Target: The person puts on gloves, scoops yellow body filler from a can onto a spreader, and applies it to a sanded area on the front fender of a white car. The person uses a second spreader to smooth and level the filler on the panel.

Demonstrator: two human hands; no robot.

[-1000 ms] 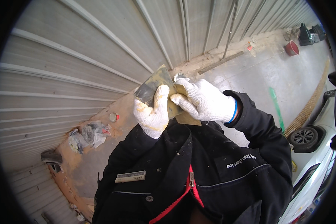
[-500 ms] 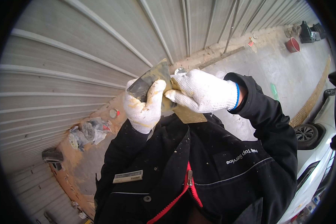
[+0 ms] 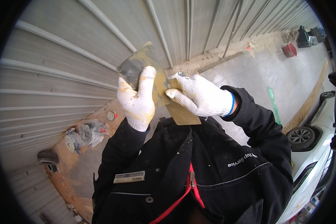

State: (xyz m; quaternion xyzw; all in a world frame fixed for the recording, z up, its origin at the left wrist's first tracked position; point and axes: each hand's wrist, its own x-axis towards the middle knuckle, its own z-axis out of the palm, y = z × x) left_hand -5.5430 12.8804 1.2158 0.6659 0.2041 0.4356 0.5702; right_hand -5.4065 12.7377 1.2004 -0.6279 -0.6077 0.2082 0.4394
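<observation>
My left hand, in a white knit glove stained yellow-brown, is closed on a flat putty plate. The plate is dark grey, smeared with yellowish putty, and tilted upward, the thumb across its face. My right hand, in a white glove with a blue cuff, pinches a thin tan putty scraper between thumb and fingers. The scraper's broad end hangs below that hand, and its upper part shows above the fingers. It overlaps the plate's right edge; whether they touch is unclear. Both hands are in front of my chest.
A corrugated metal wall rises close ahead and left. Plastic bags, a small tin and a tyre lie along its foot. A red bucket stands far right. A white car is parked at right.
My left hand has moved up and slightly left with the putty plate, away from my right hand. The right hand has shifted slightly left, and more of the scraper shows.
</observation>
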